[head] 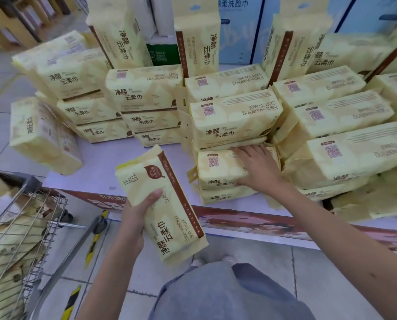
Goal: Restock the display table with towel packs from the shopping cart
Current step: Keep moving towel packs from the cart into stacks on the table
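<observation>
My left hand [139, 210] grips a pale yellow towel pack [163, 211] with a brown stripe, held over the front edge of the white display table [105, 167]. My right hand [258, 168] lies flat, fingers spread, on a towel pack [218, 167] that tops a low stack at the table's front. Taller stacks of the same packs rise behind it [234, 118] and to the right [354, 153]. The wire shopping cart [31, 218] at lower left holds several more packs.
Upright packs [197, 35] and blue boxes [239, 31] stand along the table's back. One pack [43, 135] stands on end at the left corner. A red printed banner [250, 221] runs along the table front. Yellow-black tape marks the tiled floor.
</observation>
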Motion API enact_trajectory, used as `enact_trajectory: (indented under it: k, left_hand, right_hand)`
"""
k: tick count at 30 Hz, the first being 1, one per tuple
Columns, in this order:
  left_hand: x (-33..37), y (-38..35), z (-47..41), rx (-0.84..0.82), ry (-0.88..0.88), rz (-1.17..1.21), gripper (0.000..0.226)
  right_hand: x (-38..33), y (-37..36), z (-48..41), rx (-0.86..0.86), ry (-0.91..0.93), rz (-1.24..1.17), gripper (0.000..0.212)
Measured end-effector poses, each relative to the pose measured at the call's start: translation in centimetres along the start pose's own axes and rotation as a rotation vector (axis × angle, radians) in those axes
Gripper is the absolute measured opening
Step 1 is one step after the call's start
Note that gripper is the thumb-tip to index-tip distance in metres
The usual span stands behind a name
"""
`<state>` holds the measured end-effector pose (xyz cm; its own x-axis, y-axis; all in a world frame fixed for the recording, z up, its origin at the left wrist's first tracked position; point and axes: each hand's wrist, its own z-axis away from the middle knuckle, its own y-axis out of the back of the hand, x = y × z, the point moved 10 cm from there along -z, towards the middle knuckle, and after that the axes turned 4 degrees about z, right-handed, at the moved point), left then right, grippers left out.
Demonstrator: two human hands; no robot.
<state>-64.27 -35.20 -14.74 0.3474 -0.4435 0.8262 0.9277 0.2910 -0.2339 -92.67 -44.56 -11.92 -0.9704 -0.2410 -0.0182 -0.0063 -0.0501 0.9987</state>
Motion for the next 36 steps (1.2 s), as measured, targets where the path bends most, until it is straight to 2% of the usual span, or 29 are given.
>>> enact_trajectory:
  k: [4,9,12,14,17,19,20,22,26,28,31,34,36]
  left_hand:
    - [2.0,-1.6,-0.2,-0.071,-0.058,-0.131,0.066]
    - [3.7,-3.4,-0.3,-0.077,-0.08,-0.325,0.091]
    - [5.2,-5.0,-0.2,-0.097,-0.109,-0.455,0.095]
    - [6.4,-6.2,-0.1,-0.112,-0.129,-0.561,0.096]
    - [8.4,-8.2,0.2,-0.127,-0.192,-0.733,0.094]
    - [9.8,-9.6,0.5,-0.11,-0.245,-0.869,0.095]
    - [10.4,-10.3,0.6,-0.095,-0.274,-0.941,0.095]
    - [11.5,-11.9,1.1,-0.071,-0.339,-1.092,0.096]
    - [13.0,-16.9,2.9,0.073,-0.652,-1.477,0.098]
    - [13.0,-19.3,3.7,0.118,-0.754,-1.588,0.103]
    - [12.8,-20.8,3.3,0.026,-0.771,-1.591,0.108]
    - [12.7,-19.8,2.8,-0.109,-0.757,-1.413,0.103]
    - [12.7,-17.6,2.1,-0.097,-0.709,-1.252,0.102]
  right_hand:
    - [-0.4,0.5,-0.4,0.013,0.07,-0.007,0.097]
    - [-0.6,0.1,-0.2,-0.005,0.086,-0.02,0.1]
    - [-0.7,0.8,0.2,0.0,0.034,-0.111,0.094]
    - [-0.5,2.8,0.9,0.082,-0.048,-0.36,0.078]
    - [0.1,5.0,2.3,0.107,-0.296,-1.058,0.042]
    - [-0.1,5.8,3.0,0.069,-0.446,-1.43,0.024]
    - [-0.4,6.4,3.0,0.05,-0.487,-1.55,0.026]
    - [-0.9,8.0,2.9,0.035,-0.514,-1.656,0.044]
    - [-1.7,9.2,2.4,0.08,-0.578,-1.554,0.059]
    - [-1.3,8.5,2.5,0.112,-0.642,-1.571,0.067]
    - [-0.1,6.8,2.9,0.119,-0.72,-1.75,0.064]
    - [1.6,5.1,3.4,0.147,-0.776,-1.804,0.055]
    - [2.4,4.3,3.7,0.179,-0.821,-1.817,0.056]
